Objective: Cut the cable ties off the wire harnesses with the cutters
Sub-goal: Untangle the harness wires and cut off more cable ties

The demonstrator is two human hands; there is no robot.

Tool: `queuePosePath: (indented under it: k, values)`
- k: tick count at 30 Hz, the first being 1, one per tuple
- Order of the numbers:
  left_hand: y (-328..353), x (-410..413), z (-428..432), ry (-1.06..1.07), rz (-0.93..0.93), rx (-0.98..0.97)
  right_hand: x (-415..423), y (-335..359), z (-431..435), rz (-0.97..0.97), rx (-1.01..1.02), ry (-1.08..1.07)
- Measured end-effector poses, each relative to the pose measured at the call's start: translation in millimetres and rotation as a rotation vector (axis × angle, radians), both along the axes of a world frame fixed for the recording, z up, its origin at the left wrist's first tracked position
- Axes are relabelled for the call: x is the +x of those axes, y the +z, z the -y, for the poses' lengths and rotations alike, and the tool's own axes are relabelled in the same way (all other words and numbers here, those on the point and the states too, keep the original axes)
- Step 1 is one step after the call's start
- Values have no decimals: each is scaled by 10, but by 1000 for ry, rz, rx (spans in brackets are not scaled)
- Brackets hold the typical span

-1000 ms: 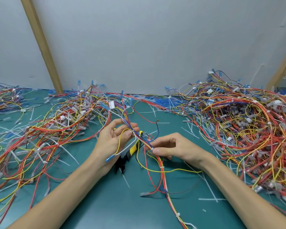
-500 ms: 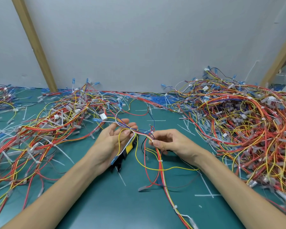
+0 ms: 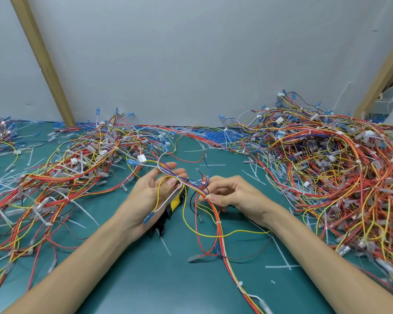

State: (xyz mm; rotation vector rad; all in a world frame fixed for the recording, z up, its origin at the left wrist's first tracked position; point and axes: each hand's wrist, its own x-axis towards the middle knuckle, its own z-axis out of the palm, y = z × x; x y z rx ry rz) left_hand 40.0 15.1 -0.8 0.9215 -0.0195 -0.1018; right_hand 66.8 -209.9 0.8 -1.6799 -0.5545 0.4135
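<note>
Left grip (image 3: 154, 193) and right grip (image 3: 234, 194) pinching harness (image 3: 218, 215), cutters (image 3: 176, 201) beneath left, wire heaps (image 3: 327, 168) flanking

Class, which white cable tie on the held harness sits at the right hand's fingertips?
The tie against the right hand's thumb tip; the others sit farther along the harness, clear of those fingers.
</note>
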Motion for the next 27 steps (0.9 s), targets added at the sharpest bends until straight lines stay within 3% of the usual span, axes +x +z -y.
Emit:
queuePosePath:
  k: [19,27]
  values:
    - [6,-40,10,36,98,38,-10,15,34,-9,3,54]
    - [58,-114,54,266,206,345,-60,79,-8,24,-67,133]
